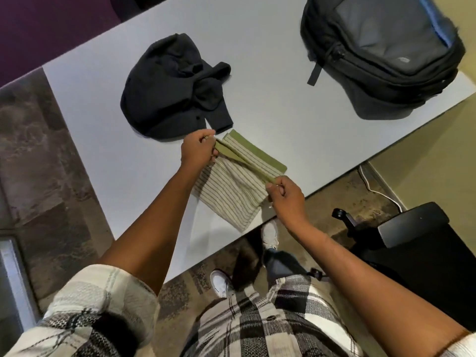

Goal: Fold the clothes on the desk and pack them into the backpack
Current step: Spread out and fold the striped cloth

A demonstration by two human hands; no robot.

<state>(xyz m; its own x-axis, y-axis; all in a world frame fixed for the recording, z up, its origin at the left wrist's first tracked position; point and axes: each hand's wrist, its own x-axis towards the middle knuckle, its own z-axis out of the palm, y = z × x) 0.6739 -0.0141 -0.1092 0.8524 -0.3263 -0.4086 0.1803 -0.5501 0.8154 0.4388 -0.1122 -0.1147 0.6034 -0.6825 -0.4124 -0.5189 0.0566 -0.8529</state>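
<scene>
A cream striped cloth with green trim [231,191] lies near the front edge of the white desk [270,119]. My left hand [197,150] pinches its green edge at the far left corner. My right hand [284,195] pinches the same green edge at the right corner, lifting it a little over the cloth. A crumpled black garment [172,91] sits just behind the striped cloth. The dark grey backpack [386,55] lies flat at the desk's far right, with its main flap unzipped.
A black office chair [417,248] stands on the floor to the right of the desk. A white cable [378,191] runs along the floor by the wall. My feet are under the desk's front edge.
</scene>
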